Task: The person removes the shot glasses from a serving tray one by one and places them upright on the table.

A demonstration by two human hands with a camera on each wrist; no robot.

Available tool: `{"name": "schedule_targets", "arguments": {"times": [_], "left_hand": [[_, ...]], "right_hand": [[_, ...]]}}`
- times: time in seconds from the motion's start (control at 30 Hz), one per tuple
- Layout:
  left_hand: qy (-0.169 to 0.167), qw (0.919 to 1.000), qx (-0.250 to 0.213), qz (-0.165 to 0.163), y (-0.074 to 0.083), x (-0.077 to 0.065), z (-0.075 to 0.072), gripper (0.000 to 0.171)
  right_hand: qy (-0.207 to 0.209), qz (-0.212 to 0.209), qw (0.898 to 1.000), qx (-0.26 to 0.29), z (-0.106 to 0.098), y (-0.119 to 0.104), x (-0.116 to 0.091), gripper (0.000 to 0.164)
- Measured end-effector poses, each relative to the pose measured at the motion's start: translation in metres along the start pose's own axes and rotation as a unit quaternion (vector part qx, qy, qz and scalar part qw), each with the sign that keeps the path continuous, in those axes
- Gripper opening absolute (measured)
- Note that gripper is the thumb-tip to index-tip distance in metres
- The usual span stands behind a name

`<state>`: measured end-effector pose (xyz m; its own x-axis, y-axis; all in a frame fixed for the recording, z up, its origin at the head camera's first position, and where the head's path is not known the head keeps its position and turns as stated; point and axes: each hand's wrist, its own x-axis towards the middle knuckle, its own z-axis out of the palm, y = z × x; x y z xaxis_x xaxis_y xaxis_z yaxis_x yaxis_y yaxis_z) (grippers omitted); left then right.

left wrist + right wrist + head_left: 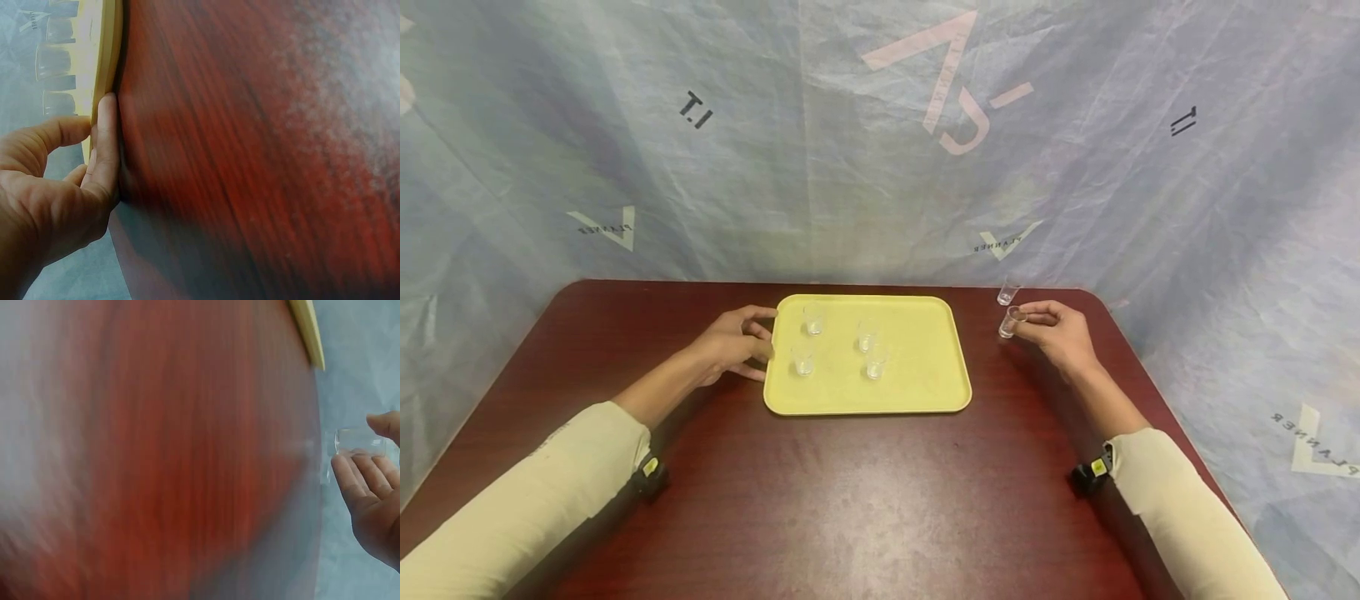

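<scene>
A yellow tray (925,375) lies on the table with several clear shot glasses (875,367) upright on its left and middle part. My left hand (733,346) is at the tray's left edge, its spread fingers touching the rim. In the left wrist view, the thumb (69,131) meets the top of the rim while a straight finger lies along the outer wall. To the right of the tray, my right hand (1060,335) pinches a small clear shot glass (1010,323) between thumb and fingers. Just behind it stands another clear shot glass (1007,293).
The dark red wooden table (850,500) extends toward me in front of the tray. A grey printed sheet (737,183) hangs right behind the table's back edge and along both sides. Dark wrist devices (651,477) sit below both sleeves.
</scene>
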<state>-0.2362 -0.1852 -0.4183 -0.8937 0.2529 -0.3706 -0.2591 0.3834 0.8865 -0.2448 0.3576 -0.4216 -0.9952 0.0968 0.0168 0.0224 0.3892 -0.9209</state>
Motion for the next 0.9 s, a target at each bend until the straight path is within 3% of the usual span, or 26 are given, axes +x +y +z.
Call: {"name": "schedule_targets", "arguments": {"times": [0.3,0.53,0.9], "left_hand": [[0.002,1.0,0.002,-0.001,0.0,-0.001,0.0,0.092],[0.0,1.0,0.002,-0.001,0.0,-0.001,-0.002,0.093],[0.004,1.0,0.0,-0.007,0.0,0.0,-0.001,0.09]], "right_hand": [[0.02,0.034,0.994,0.106,-0.014,0.015,0.021,0.045],[0.06,0.048,0.996,0.044,-0.018,0.017,0.036,0.044],[0.114,0.079,0.99,0.014,-0.023,0.018,0.062,0.037]]}}
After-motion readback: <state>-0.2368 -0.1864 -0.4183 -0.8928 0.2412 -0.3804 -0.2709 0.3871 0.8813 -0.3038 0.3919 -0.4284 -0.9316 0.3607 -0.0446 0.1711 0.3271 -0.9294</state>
